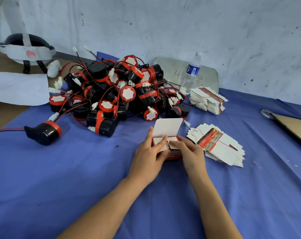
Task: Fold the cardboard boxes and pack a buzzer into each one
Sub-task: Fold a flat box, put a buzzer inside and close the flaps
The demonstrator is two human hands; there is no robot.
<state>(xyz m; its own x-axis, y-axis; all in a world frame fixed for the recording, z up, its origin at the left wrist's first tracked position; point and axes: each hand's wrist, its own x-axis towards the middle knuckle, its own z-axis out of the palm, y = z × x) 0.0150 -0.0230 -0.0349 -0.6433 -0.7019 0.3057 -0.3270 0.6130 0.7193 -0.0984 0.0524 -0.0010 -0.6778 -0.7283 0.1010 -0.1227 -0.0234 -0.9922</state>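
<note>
A small red cardboard box (pixel 173 153) stands on the blue cloth, its white lid flap (pixel 167 126) raised toward the back. My left hand (pixel 148 156) holds the box's left side, with fingers laid over the left inner flap. My right hand (pixel 187 150) presses the right inner flap down with its fingertips. Behind the box lies a big pile of black and red buzzers (pixel 111 90) with tangled red and black wires. One buzzer (pixel 44 132) lies apart at the left. Flat unfolded boxes are fanned out (pixel 218 145) to the right, and another stack (pixel 207 100) sits further back.
A clear water bottle (pixel 192 71) stands behind the far stack, in front of a grey pad (pixel 208 73). A helmet with white straps (pixel 27 49) and white paper (pixel 18 88) lie at the back left. A brown board (pixel 294 126) and a tape roll (pixel 267 113) are at the right edge.
</note>
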